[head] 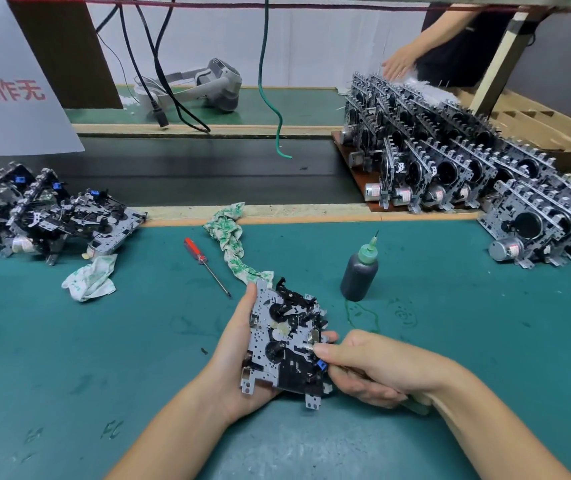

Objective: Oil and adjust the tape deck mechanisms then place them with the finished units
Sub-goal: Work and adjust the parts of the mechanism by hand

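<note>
Item held nearest the camera: one grey metal tape deck mechanism with black plastic gears, raised just above the green table mat. The left hand cradled it from beneath, fingers curled around its left edge, thumb up its side. The right hand had its fingers pressed together, pinching a slim tool whose tip touched the mechanism's right side. Beyond: a dark squeeze bottle with green needle nozzle, upright; a red-handled screwdriver, lying flat; a green-printed white rag. Left, a heap of unfinished grey mechanisms; right, upright rows of finished mechanisms with motors. Farthest, another person's hand above those rows.
</note>
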A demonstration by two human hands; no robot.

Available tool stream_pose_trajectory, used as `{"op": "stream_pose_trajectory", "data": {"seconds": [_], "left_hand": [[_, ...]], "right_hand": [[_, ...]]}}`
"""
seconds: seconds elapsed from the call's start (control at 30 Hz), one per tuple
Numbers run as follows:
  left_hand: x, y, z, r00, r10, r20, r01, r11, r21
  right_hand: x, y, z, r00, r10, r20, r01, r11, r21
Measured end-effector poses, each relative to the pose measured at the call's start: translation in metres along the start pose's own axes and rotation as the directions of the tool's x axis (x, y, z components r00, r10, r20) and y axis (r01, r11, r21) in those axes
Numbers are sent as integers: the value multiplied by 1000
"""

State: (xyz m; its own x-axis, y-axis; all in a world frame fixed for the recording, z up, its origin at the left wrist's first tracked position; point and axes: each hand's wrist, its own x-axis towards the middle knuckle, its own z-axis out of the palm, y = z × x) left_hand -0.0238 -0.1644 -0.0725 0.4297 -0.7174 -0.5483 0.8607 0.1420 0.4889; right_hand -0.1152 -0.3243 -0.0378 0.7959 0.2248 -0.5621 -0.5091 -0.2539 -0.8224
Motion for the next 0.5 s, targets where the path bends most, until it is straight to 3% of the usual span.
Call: {"op": "stream_pose_trajectory", "data": {"seconds": [0.33,0.5], "left_hand": [[-4,0,3,1000,-2,26,3,1000,-14],[-1,-1,0,1000,28,11,-28,1000,-10]], "right_hand": [[-11,6,-10,995,4,105,-2,1000,-19],[-8,3,-6,996,-83,-16,85,983,162]]}}
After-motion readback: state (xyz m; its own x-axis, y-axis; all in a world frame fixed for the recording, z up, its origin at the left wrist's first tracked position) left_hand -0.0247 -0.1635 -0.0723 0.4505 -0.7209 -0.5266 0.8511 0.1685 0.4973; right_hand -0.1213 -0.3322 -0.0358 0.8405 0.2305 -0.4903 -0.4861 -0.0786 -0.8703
